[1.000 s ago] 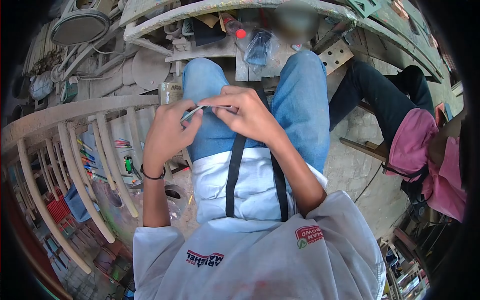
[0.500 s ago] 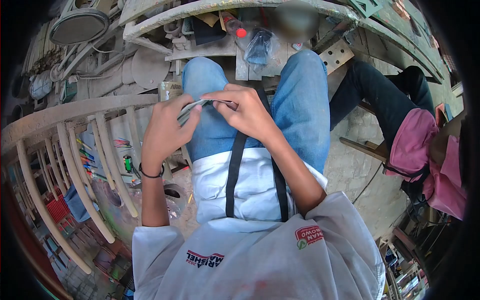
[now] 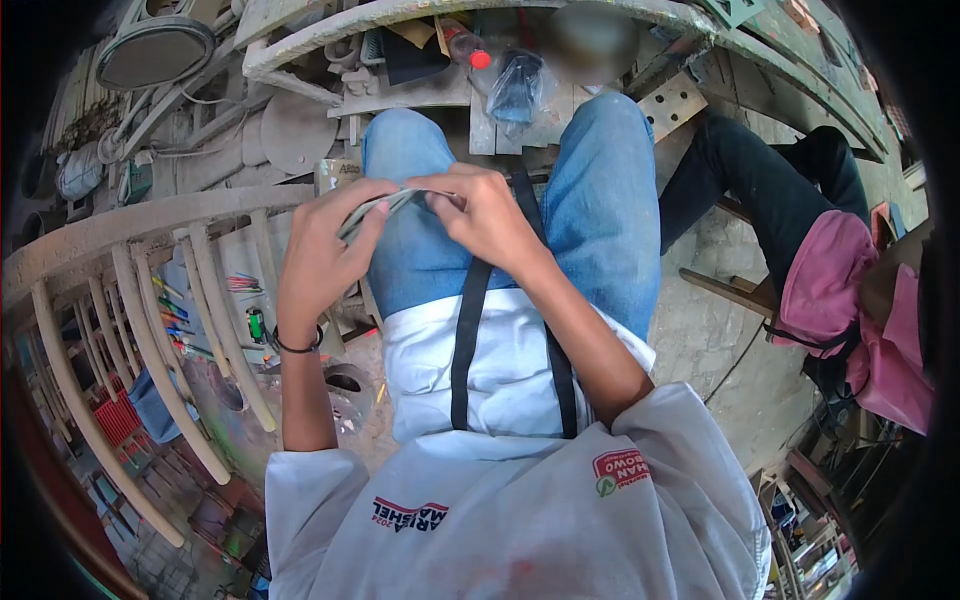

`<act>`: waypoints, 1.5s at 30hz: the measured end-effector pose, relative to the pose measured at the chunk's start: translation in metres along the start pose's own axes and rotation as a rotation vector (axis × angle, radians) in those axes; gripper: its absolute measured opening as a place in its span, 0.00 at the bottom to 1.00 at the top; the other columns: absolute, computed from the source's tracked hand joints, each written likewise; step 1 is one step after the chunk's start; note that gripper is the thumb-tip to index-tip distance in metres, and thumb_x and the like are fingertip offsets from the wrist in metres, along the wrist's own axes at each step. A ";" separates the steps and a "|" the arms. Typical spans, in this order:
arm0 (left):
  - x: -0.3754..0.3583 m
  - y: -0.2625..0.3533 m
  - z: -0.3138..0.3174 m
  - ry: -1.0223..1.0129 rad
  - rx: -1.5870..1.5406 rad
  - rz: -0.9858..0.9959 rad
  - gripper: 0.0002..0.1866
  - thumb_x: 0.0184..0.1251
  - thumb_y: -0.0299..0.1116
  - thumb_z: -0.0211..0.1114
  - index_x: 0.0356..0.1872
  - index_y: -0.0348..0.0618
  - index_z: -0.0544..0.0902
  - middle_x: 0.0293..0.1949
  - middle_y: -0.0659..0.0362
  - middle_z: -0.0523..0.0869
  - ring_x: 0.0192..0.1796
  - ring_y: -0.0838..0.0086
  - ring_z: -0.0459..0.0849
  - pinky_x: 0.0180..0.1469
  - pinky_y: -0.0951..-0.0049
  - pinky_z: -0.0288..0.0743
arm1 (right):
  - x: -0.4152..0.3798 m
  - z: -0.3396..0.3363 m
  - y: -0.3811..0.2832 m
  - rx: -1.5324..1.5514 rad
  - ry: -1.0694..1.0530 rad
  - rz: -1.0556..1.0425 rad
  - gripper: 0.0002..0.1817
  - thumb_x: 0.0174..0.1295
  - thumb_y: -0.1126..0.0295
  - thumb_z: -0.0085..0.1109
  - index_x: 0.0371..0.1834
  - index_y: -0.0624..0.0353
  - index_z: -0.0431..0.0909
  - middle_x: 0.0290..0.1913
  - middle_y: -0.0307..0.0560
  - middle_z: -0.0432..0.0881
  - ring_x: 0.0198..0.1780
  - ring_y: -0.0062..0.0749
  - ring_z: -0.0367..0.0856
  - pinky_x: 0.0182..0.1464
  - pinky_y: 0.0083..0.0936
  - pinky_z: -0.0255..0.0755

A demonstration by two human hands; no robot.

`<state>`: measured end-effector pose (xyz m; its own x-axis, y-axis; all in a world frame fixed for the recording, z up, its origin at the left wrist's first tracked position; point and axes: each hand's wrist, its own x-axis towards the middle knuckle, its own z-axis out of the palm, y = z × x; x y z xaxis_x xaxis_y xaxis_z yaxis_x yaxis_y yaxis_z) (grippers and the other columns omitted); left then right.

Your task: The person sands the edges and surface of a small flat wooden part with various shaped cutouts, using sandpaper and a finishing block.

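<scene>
Above my lap, both hands are closed on a thin, folded grey-green sheet [image 3: 362,213]. My left hand [image 3: 325,240] grips its left side, with the thumb on the near face and the fingers behind. At the other end, my right hand [image 3: 478,215] pinches the sheet between bent fingers and thumb. The sheet arches between the two hands, and its right end is largely covered by my right fingers. I cannot tell what kind of sheet it is. Below it are my jeans-clad knees [image 3: 605,200] and a black strap [image 3: 470,340].
A slatted wooden rail [image 3: 150,215] runs along my left, with a small green can [image 3: 257,326] beyond it. Ahead are a red-capped bottle [image 3: 465,45] and a clear plastic bag [image 3: 520,90]. Another person in dark trousers [image 3: 730,180] sits at right, near a wooden stool [image 3: 735,290].
My left hand has shifted slightly left and up, and the sheet now lies at a somewhat different angle. Both hands keep hold of it.
</scene>
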<state>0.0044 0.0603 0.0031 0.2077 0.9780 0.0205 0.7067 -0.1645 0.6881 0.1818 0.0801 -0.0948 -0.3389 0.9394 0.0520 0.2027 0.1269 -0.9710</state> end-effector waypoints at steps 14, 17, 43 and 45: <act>0.004 -0.018 -0.005 0.048 -0.152 -0.045 0.06 0.64 0.24 0.63 0.40 0.36 0.84 0.35 0.56 0.88 0.33 0.81 0.81 0.39 0.79 0.74 | -0.013 0.019 0.013 -0.305 0.056 0.057 0.17 0.56 0.74 0.63 0.50 0.58 0.86 0.34 0.57 0.80 0.34 0.49 0.82 0.43 0.38 0.77; -0.005 -0.020 -0.007 0.045 -0.180 -0.071 0.05 0.65 0.24 0.62 0.40 0.36 0.83 0.35 0.57 0.88 0.34 0.82 0.81 0.38 0.78 0.74 | -0.009 0.007 0.022 -0.202 0.098 0.163 0.21 0.56 0.78 0.60 0.55 0.57 0.84 0.38 0.56 0.79 0.35 0.41 0.83 0.38 0.32 0.79; 0.009 -0.007 -0.008 -0.034 0.151 -0.048 0.11 0.65 0.30 0.62 0.40 0.32 0.84 0.31 0.41 0.85 0.30 0.51 0.86 0.35 0.63 0.77 | -0.005 0.006 -0.009 0.019 0.145 -0.110 0.29 0.50 0.86 0.57 0.59 0.53 0.82 0.38 0.53 0.76 0.38 0.41 0.79 0.44 0.29 0.74; 0.004 -0.007 -0.003 -0.033 0.142 -0.064 0.10 0.65 0.30 0.62 0.40 0.32 0.84 0.31 0.41 0.85 0.29 0.52 0.85 0.34 0.63 0.76 | -0.007 0.012 -0.034 0.090 0.181 -0.233 0.29 0.51 0.87 0.56 0.58 0.53 0.82 0.37 0.53 0.76 0.38 0.41 0.79 0.44 0.30 0.74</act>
<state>-0.0018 0.0653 -0.0001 0.1801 0.9826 -0.0453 0.8071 -0.1213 0.5778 0.1665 0.0655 -0.0649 -0.1962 0.9306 0.3090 0.0540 0.3249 -0.9442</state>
